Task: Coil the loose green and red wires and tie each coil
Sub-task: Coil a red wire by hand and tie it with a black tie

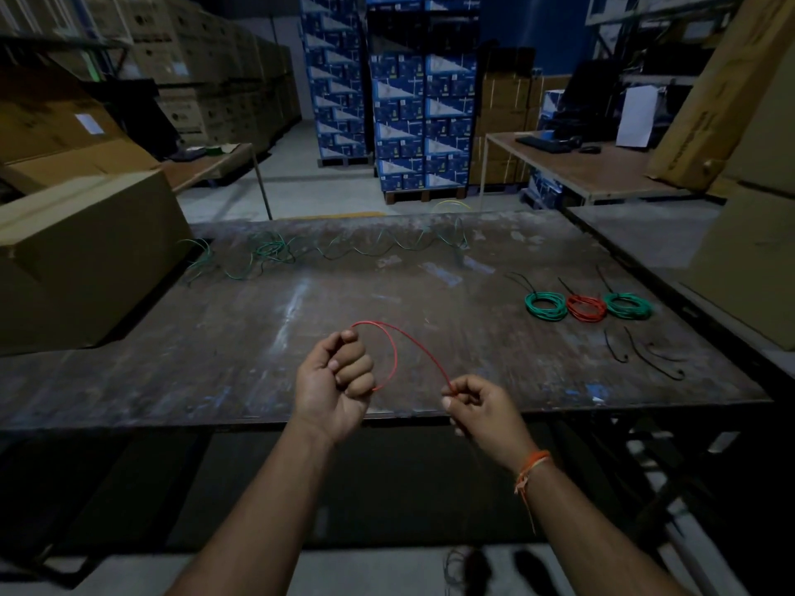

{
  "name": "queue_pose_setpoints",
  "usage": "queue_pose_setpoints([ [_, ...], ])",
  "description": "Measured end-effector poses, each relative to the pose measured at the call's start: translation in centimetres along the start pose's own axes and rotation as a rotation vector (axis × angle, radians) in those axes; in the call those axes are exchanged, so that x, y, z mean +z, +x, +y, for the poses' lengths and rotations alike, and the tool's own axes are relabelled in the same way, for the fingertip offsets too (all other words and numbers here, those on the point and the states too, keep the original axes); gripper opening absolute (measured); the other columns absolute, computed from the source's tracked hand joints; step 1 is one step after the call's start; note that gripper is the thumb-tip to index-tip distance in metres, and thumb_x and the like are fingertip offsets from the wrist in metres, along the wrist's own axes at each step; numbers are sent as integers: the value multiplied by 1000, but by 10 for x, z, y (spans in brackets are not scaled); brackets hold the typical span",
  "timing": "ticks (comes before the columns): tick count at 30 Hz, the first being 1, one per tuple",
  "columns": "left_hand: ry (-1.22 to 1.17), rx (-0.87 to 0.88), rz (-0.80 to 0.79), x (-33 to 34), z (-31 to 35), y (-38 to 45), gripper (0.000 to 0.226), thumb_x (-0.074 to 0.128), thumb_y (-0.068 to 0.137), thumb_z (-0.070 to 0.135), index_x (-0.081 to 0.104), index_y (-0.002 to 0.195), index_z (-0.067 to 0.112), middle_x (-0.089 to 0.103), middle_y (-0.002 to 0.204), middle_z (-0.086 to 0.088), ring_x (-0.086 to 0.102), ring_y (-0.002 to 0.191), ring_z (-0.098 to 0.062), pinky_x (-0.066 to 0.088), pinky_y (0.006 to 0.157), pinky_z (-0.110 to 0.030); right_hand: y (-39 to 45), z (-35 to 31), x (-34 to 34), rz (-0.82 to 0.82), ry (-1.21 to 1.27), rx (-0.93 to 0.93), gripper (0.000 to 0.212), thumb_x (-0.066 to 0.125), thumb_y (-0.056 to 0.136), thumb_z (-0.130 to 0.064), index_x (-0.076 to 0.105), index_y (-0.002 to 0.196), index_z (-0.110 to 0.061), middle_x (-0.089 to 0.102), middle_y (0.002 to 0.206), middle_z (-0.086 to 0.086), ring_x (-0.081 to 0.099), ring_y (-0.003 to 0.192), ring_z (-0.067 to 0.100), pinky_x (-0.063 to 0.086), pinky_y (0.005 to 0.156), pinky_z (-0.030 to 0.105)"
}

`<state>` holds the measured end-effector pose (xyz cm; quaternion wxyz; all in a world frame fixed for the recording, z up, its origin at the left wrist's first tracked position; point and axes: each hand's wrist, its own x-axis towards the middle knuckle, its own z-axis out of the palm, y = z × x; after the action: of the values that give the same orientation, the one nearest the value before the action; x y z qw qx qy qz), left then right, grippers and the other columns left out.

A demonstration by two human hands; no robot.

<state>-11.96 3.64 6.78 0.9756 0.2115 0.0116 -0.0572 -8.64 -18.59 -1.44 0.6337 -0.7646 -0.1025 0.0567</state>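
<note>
Over the near edge of the worn table [301,303], just past six o'clock, a red wire [393,354] is held up between both hands. The left hand [335,380] is curled closed around one end of it, thumb pressed on top, and a first loop arcs out of that fist toward twelve o'clock and comes back under it. The right hand [482,406], at about four o'clock from the left, pinches the running length between thumb and fingertips; the rest appears to drop below the table edge, where it is too dim to follow.

At two o'clock on the table three finished coils [587,307] lie side by side — green, red, green — each with a dark tie sticking out. A few spare ties [645,354] lie loose just nearer than these. Along the far edge, from ten to one o'clock, the loose green wire [327,249] sprawls in open waves, not yet gathered.

The red wire looks thin and light, and the smooth arc it holds suggests some springiness — a loop would likely open again if released. It is judged best gripped where the turns cross, inside the left fist, while the right hand feeds length with a sliding pinch. The insulation seems smooth, so a slack pinch may let it slip. Coiling of this piece is at its beginning; tying is yet to be done.
</note>
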Motion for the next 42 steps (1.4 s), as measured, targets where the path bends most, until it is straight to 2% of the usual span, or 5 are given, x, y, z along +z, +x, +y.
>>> queue_pose_setpoints([
  [4,10,124,15,-3,11,6,34,33,104,23,54,78,17,31,50,8,20,38,-6,14,37,-18,-9,18,-4,176,-178,-25,10,76,88,-13,70,82,-17,67,67,-1,65,61,10,53,58,26],
  [9,91,223,63,-5,16,10,29,35,104,22,52,81,18,32,51,10,26,37,-5,17,36,-18,-19,16,-11,46,-491,-236,8,75,88,-17,76,86,-25,71,81,-11,65,79,1,51,72,18],
  [14,267,257,104,-4,10,8,24,36,104,22,52,87,16,33,52,10,27,37,-2,20,38,-17,-19,0,-26,268,-431,-340,16,69,93,-10,72,84,-22,64,79,-9,61,81,5,44,69,16],
  [29,769,271,51,24,-40,-8,31,34,108,33,52,95,11,59,63,-3,54,52,-15,45,50,-23,-40,-101,-14,-226,-431,-705,16,57,102,-26,70,95,-18,53,79,-16,53,81,1,39,72,18],
  [42,760,165,-8,39,-78,-45,31,46,97,31,61,77,15,28,52,7,21,43,-7,14,44,-23,-16,-102,-45,-141,-333,-512,16,68,95,-36,73,96,-21,67,81,-4,61,75,7,48,66,22],
])
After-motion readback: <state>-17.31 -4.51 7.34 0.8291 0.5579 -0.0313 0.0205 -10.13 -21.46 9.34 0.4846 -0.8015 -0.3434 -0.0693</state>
